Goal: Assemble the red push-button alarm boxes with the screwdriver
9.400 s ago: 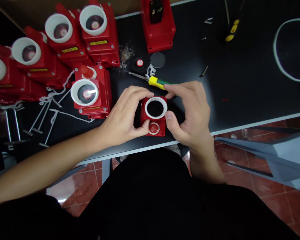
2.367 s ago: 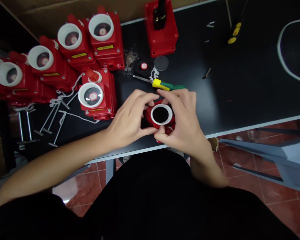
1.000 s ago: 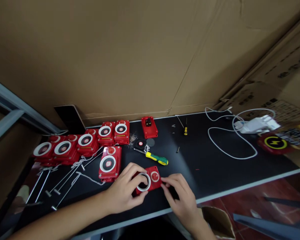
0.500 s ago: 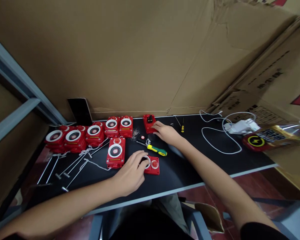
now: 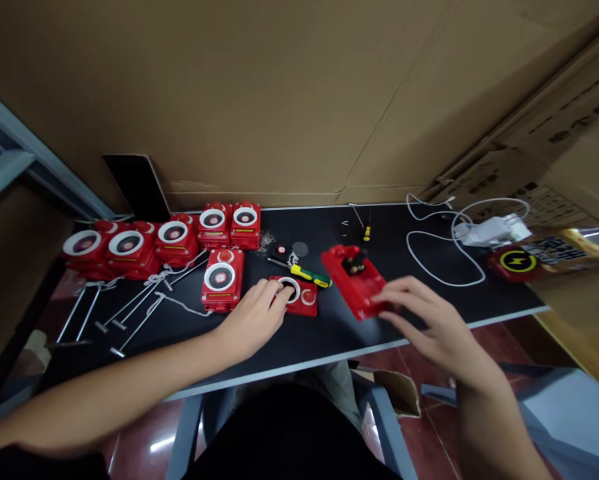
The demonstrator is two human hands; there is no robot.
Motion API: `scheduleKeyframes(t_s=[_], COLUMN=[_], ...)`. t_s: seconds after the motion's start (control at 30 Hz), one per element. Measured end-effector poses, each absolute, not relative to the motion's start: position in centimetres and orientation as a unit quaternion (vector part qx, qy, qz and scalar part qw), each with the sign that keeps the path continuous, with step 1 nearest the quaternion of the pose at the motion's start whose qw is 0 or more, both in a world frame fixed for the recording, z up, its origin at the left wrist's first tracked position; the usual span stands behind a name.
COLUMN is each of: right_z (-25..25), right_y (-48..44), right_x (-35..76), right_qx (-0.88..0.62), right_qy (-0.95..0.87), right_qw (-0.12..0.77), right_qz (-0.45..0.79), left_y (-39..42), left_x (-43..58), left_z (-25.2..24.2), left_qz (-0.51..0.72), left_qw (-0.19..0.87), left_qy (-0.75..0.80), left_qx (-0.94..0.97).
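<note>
A red cover plate [image 5: 302, 297] with a white ring and a red round button lies flat near the front of the black table [image 5: 329, 333]. My left hand [image 5: 252, 317] rests on its left side, fingers curled over the ring. My right hand [image 5: 429, 320] holds a red box base [image 5: 355, 277] by its near end, tilted and lifted just above the table; a black part sits inside it. A yellow and green screwdriver [image 5: 309, 275] lies just behind the cover plate.
Several assembled red boxes [image 5: 172, 240] with white rings stand at the left, with metal rods and white string [image 5: 134, 310] in front. A small black disc [image 5: 280, 252], a second screwdriver [image 5: 366, 232], a white cable and charger [image 5: 479, 233] lie further back. Cardboard lines the wall.
My right hand reached to the back of the table, took hold of the red box base and brought it forward to the right of the cover plate. My left hand stayed on the cover plate.
</note>
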State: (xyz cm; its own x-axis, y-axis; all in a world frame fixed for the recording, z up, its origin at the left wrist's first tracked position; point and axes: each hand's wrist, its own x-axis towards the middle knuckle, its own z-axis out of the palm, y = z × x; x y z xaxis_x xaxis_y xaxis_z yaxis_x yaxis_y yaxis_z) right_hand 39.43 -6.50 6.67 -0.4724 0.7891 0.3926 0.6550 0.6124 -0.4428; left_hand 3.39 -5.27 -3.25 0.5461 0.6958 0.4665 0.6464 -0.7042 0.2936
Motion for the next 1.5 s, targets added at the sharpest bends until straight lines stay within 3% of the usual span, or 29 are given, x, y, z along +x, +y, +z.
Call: scheduleKeyframes(t_s=[0.17,0.3,0.43,0.63,0.83,1.03,1.2,1.5], right_z=[6.1,6.0,4.9,4.5,6.8,2.5,0.5,0.3], right_y=[-9.2,-7.7,-5.2,-1.8,6.0,12.9,13.7,13.1], right_x=[40.5,39.1,36.4,34.9,33.0,26.3,25.0,25.1], right_qx=[-0.336,-0.265,-0.259,-0.255,-0.325,-0.352,-0.335,-0.314], right_qy=[-0.86,-0.884,-0.912,-0.921,-0.904,-0.913,-0.921,-0.916], right_qw=[0.258,0.188,0.149,0.181,0.208,0.105,0.073,0.141], right_qz=[0.284,0.335,0.281,0.231,0.184,0.176,0.183,0.204], left_y=[-4.5,-4.5,-5.2,-6.0,-5.3,-5.3,-5.7,-5.5], left_x=[3.9,2.8,2.1,3.0,2.6,2.3,2.2,2.3], left_z=[-3.1,-2.6,-2.0,-1.6,-1.7,-1.8,-1.8,-1.6], left_qz=[0.332,0.366,0.339,0.255,0.267,0.28,0.301,0.334], left_qw=[0.09,0.116,0.123,0.067,0.101,0.122,0.14,0.165], left_qy=[0.388,0.342,0.225,0.271,0.314,0.32,0.315,0.305], left_qx=[0.855,0.858,0.905,0.926,0.905,0.897,0.889,0.877])
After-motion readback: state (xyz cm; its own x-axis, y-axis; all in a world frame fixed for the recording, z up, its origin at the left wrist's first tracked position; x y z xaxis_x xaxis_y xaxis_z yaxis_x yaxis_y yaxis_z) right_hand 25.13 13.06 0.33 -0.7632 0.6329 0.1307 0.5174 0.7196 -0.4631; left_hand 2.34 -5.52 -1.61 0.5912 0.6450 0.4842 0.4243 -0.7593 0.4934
